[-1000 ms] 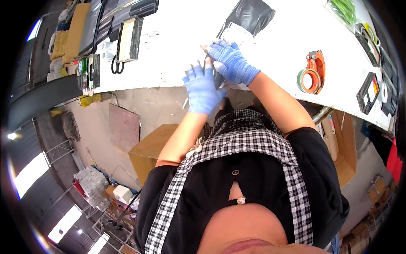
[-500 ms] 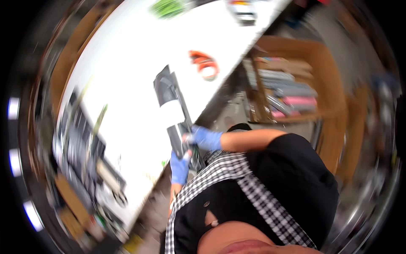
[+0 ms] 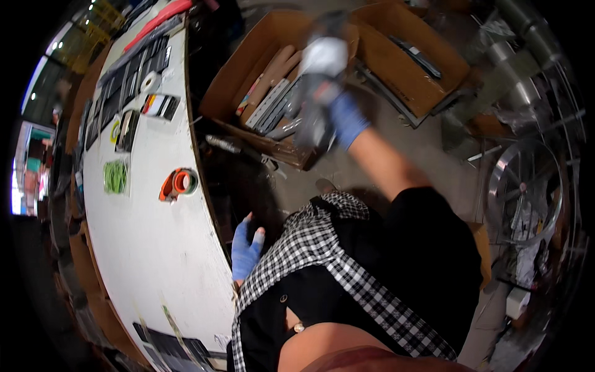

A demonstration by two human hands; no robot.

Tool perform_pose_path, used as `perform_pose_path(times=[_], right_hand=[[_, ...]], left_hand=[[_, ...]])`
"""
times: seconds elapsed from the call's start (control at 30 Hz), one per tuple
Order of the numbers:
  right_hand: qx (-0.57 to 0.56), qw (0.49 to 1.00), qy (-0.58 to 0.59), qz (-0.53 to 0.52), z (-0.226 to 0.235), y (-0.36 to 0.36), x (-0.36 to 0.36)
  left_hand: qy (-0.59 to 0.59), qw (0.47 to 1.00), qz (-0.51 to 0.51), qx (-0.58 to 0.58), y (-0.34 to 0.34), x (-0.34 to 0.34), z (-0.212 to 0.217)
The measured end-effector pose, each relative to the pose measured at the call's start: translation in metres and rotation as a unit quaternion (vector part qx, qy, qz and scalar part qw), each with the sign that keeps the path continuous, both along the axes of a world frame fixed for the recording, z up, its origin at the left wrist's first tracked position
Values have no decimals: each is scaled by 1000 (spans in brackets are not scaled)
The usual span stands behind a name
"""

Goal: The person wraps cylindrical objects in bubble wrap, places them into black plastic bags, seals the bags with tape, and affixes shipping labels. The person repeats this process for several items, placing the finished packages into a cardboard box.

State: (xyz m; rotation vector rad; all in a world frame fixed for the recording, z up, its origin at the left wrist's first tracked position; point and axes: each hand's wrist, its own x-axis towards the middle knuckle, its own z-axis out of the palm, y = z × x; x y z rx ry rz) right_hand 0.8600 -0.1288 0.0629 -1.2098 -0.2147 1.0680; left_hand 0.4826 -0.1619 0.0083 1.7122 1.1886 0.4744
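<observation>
Beyond the counter's (image 3: 167,266) edge, in front of an open cardboard carton (image 3: 248,59) as seen from the head, the blue-gloved right hand (image 3: 342,111) is holding out a dark plastic mailer package (image 3: 323,59) with a white patch. Its grip is pinching the package near the middle, though blur is hiding the exact finger placement, and whether the package is touching the carton one cannot tell. That carton is holding wrapped rolls (image 3: 276,102) in grey and tan, while a second cardboard carton (image 3: 396,74) is standing to its right with a few dark flat packs (image 3: 415,56) inside. Close to the apron (image 3: 304,239), the blue-gloved left hand (image 3: 246,251) is hanging just beside the counter, its grip spread, thumb and fingers apart, holding nothing visible. On the counter, an orange tape dispenser (image 3: 178,184) is sitting near the edge, a clear bag of green strips (image 3: 116,176) is lying to its left, and a white roll (image 3: 149,82) is resting farther off, beside dark mailers (image 3: 121,90).
</observation>
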Motion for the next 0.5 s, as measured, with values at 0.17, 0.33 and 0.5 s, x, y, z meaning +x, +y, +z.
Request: perform_pose_path(times=[0.17, 0.33, 0.5], right_hand=[[159, 972, -89, -151, -62, 54, 217], [-153, 932, -320, 66, -176, 39, 181], [-203, 954, -160, 154, -304, 46, 99]], left_hand=[[27, 997, 48, 62, 42, 8, -41], [339, 880, 190, 275, 116, -17, -75], [215, 916, 284, 182, 197, -42, -116]])
